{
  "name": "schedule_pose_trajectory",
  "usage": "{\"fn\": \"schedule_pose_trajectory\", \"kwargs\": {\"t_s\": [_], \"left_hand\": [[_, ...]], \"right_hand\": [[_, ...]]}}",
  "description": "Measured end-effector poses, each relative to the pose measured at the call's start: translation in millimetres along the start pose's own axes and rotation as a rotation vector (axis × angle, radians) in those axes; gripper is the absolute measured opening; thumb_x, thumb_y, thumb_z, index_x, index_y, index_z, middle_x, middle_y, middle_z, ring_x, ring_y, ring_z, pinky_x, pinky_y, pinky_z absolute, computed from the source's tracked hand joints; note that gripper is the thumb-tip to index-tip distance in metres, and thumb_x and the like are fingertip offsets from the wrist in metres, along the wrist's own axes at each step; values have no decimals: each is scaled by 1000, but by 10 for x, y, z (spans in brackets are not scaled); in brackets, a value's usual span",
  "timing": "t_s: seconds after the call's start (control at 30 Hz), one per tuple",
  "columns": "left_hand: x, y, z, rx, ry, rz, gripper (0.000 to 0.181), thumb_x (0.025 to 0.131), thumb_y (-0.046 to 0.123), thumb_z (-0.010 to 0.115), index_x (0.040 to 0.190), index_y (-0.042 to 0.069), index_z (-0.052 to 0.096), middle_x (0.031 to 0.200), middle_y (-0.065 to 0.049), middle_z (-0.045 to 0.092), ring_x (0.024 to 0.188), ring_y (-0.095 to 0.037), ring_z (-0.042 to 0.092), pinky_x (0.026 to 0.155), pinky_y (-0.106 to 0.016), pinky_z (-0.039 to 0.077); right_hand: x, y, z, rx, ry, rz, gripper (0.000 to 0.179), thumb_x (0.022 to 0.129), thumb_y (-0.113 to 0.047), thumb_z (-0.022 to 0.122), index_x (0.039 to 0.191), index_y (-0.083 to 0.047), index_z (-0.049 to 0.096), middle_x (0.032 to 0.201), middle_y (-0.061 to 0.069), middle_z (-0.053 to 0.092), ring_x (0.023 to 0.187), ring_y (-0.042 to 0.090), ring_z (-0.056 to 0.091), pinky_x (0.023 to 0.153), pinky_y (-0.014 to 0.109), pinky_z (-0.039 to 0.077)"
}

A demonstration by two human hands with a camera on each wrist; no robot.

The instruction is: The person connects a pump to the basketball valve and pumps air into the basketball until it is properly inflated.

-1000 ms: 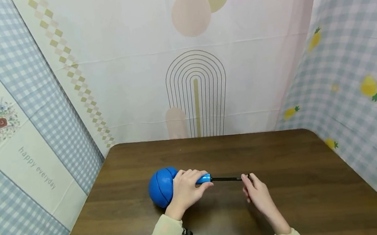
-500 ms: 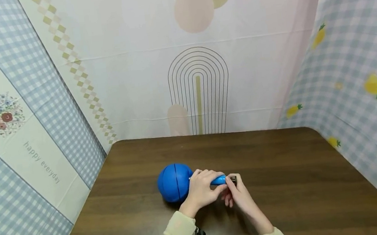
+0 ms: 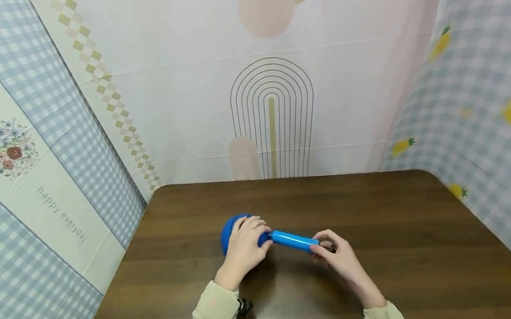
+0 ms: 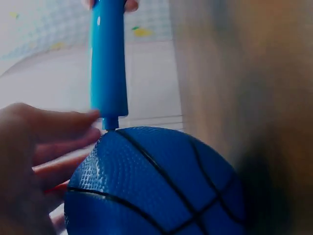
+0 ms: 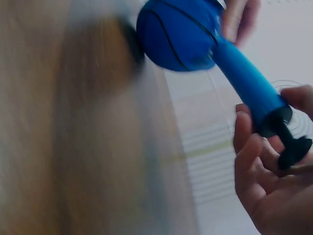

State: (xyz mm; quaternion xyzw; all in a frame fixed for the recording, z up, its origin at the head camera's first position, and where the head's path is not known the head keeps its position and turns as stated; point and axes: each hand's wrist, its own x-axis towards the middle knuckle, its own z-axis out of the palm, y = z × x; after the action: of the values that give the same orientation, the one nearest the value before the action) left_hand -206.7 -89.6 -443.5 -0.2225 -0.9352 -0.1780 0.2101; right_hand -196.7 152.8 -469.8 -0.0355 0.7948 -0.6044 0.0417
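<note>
A small blue basketball [image 3: 227, 237] with black seam lines sits on the table, partly hidden by my left hand [image 3: 244, 246]. That hand holds the ball, its fingers curled over the right side. From the ball a light blue hand pump [image 3: 294, 240] slants out to the right, its narrow end meeting the ball's surface in the left wrist view. My right hand [image 3: 340, 257] grips the far end of the pump barrel between thumb and fingers. The black pump handle [image 5: 295, 152] stands slightly out of the barrel, beside my right palm.
The brown wooden table [image 3: 185, 203] has rounded far corners. A pale printed cloth [image 3: 185, 109] hangs behind it, and checked cloths hang at the left [image 3: 4, 217] and right [image 3: 476, 79]. Both wrists wear black camera mounts.
The extended plunger was pushed into the barrel as my right hand came left. My left hand then moved from the pump barrel onto the ball, and my right hand took the barrel's end.
</note>
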Motion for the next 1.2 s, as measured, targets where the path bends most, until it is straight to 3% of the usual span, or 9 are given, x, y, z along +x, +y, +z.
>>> {"fn": "schedule_pose_trajectory", "kwargs": {"t_s": [0.13, 0.23, 0.33, 0.53, 0.7, 1.2], "left_hand": [[-77, 38, 81, 84, 41, 2, 26, 78, 26, 81, 101, 20, 72, 112, 2, 69, 122, -20, 55, 112, -44, 35], [-82, 37, 155, 124, 115, -2, 23, 78, 26, 81, 98, 20, 73, 109, 3, 69, 116, -19, 57, 110, -43, 37], [-59, 18, 221, 135, 190, -11, 18, 77, 22, 81, 93, 21, 74, 104, 4, 70, 113, -18, 59, 108, -42, 39], [-9, -13, 334, 113, 342, 7, 15, 72, 17, 80, 86, 21, 75, 96, 6, 72, 107, -18, 63, 105, -42, 42], [87, -14, 377, 75, 415, 9, 15, 72, 15, 80, 85, 20, 75, 94, 4, 73, 104, -19, 64, 104, -44, 43], [161, -49, 372, 31, 337, -7, 14, 74, 16, 79, 88, 20, 76, 97, 4, 73, 108, -18, 63, 106, -45, 41]], "right_hand": [[-5, -45, -37, -282, 41, -106, 25, 83, -29, 76, 101, -15, 64, 81, 3, 68, 72, 11, 56, 64, 25, 45], [-1, -107, -34, -384, 63, -194, 24, 81, -31, 78, 98, -18, 67, 76, -1, 62, 70, 8, 53, 64, 24, 42], [34, -152, -60, -416, 77, -243, 22, 80, -32, 78, 95, -18, 70, 70, -3, 55, 62, 5, 47, 60, 22, 39], [115, -185, -139, -408, 92, -262, 19, 81, -34, 77, 93, -20, 73, 67, -4, 55, 58, 3, 43, 57, 21, 36], [223, -213, -224, -399, 94, -290, 17, 81, -32, 78, 94, -20, 74, 67, -3, 60, 57, 3, 44, 56, 21, 37], [261, -146, -266, -395, 133, -308, 19, 80, -30, 79, 96, -22, 75, 71, -5, 64, 60, 3, 49, 57, 20, 41]]}}
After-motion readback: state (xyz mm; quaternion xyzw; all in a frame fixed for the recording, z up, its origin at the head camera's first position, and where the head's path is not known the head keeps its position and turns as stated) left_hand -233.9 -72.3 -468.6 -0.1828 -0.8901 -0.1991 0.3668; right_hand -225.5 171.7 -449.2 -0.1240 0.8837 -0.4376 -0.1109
